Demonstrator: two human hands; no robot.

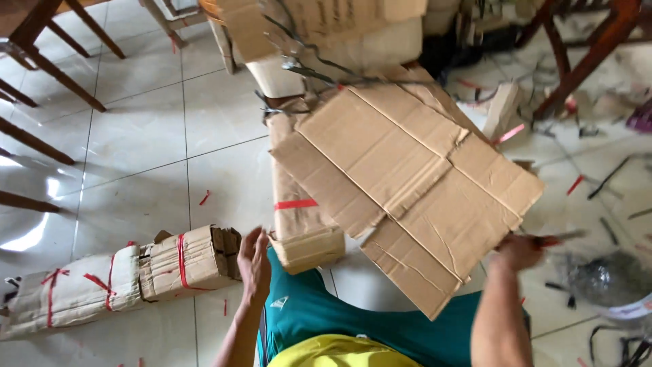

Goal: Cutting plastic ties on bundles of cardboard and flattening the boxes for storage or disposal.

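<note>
Holding a large flattened cardboard sheet (pixel 407 197) up over the tiled floor (pixel 136 143), the person sits with knees in teal shorts at the bottom edge of the view. The right hand (pixel 519 251) is at the sheet's lower right edge, its fingers closed around a red-handled tool (pixel 553 239) that looks like scissors or a cutter; whether they also pinch the sheet I cannot tell. The left hand (pixel 253 264) hangs free, fingers straight and loosely together, beside a bundle of folded cardboard (pixel 302 204) banded with red tape. A second taped bundle (pixel 122 275) lies on the floor toward the left edge, well apart from the sheet. Red tape scraps and dark strips litter the floor to the right, near a pale bucket (pixel 625 299). The step in hand seems to be handling or trimming the loose sheet. The next move probably calls for the left hand to steady the sheet's near edge, since one hand alone leaves it tilted and unsupported.
</note>
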